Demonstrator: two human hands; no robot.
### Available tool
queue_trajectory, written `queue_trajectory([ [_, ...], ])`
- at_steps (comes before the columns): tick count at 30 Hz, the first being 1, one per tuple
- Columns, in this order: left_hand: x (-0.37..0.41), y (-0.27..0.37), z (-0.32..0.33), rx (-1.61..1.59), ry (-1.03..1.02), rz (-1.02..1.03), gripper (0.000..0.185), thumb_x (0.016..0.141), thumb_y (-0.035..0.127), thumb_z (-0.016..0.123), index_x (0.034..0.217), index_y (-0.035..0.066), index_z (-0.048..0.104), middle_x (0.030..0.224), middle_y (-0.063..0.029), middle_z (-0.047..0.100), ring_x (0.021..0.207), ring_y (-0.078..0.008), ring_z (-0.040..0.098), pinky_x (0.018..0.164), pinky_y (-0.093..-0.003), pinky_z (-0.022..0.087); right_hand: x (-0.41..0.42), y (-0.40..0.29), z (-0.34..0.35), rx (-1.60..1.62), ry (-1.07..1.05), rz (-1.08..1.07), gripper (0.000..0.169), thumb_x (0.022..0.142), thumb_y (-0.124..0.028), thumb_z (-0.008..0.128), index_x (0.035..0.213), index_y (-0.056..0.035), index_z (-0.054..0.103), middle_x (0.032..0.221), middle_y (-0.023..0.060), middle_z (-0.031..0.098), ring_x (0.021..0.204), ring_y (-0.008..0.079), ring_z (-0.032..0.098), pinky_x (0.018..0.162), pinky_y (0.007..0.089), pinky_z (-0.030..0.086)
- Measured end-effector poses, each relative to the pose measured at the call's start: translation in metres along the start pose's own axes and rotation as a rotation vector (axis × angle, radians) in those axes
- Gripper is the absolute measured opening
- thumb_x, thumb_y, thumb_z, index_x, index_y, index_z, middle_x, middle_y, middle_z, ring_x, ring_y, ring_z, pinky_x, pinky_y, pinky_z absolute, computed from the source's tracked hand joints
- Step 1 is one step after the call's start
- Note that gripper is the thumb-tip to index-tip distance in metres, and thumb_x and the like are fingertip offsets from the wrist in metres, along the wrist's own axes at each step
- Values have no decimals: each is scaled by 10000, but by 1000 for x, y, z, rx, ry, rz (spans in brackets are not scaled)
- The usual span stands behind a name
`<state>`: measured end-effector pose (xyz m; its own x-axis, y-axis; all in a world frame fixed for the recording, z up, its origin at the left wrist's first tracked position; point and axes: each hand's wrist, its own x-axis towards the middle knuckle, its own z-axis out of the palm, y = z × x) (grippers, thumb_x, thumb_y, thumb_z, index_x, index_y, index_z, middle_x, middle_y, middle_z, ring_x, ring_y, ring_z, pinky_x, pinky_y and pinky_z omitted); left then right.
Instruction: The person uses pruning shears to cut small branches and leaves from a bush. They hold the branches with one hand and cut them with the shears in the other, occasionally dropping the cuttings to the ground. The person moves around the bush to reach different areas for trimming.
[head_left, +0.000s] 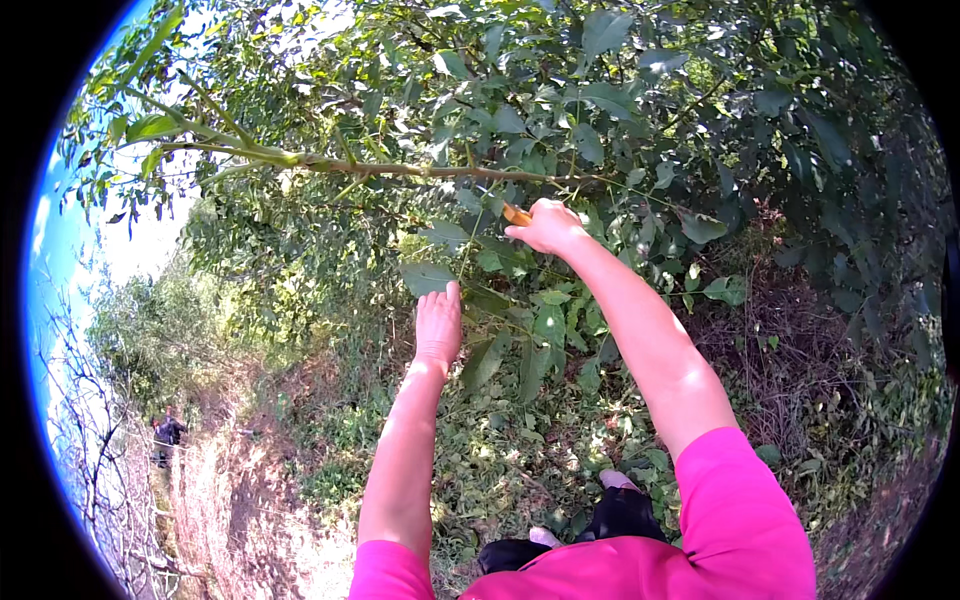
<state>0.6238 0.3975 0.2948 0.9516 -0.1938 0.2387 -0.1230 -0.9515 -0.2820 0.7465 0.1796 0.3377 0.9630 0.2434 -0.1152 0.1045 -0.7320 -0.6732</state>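
Note:
My right hand (553, 225) is closed on the orange handle of a small cutting tool (516, 215). The tool's far end, hard to make out, reaches up to just below a long brown-green tree branch (420, 170). Lower and to the left, my left hand (440, 324) has its fingers curled and its thumb up. A thin green leaf stalk (470, 244) slants down from near the branch into that hand's grip. One broad green leaf (427, 278) lies right behind the fingertips. The palm side of both hands is hidden.
Dense foliage (525, 97) fills the space above and to the right. Below it, fallen leaves (495, 450) cover the ground around my feet (619, 480). Bare twigs (90, 457) rise at the left, where a person (168, 433) stands far off beside a dry, sunlit slope (247, 495).

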Motion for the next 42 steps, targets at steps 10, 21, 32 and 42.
queue_trajectory([
  [10, 16, -7, -95, 569, 0, 46, 886, 764, 50, 557, 1436, 19, -19, 730, -76, 618, 744, -196, 576, 769, -325, 420, 5, -24, 3, -193, -8, 6, 534, 740, -464, 684, 1065, -45, 620, 1099, 127, 613, 1025, 264, 594, 874, 359, 464],
  [21, 72, -8, -148, 494, -266, -295, 803, 787, 151, 596, 1389, -89, 121, 822, -100, 680, 771, -205, 649, 756, -324, 437, 5, -33, 7, -242, 48, -128, 445, 712, -371, 688, 1043, -79, 632, 1062, 95, 641, 993, 247, 617, 844, 342, 488],
  [32, 16, -35, -95, 560, -186, -297, 709, 808, 102, 571, 1388, -60, 195, 678, -32, 636, 672, -149, 605, 687, -278, 468, -13, 50, 71, -25, -160, -18, 635, 683, -576, 672, 983, -17, 632, 983, 148, 652, 917, 274, 634, 803, 365, 486],
  [42, -34, -19, -56, 584, -241, -341, 763, 755, 5, 555, 1399, -62, 151, 696, -44, 595, 676, -151, 554, 736, -261, 435, 40, 120, 72, -119, 155, 381, 637, 706, -543, 667, 1091, -40, 594, 1094, 151, 617, 1030, 248, 595, 848, 356, 470],
])
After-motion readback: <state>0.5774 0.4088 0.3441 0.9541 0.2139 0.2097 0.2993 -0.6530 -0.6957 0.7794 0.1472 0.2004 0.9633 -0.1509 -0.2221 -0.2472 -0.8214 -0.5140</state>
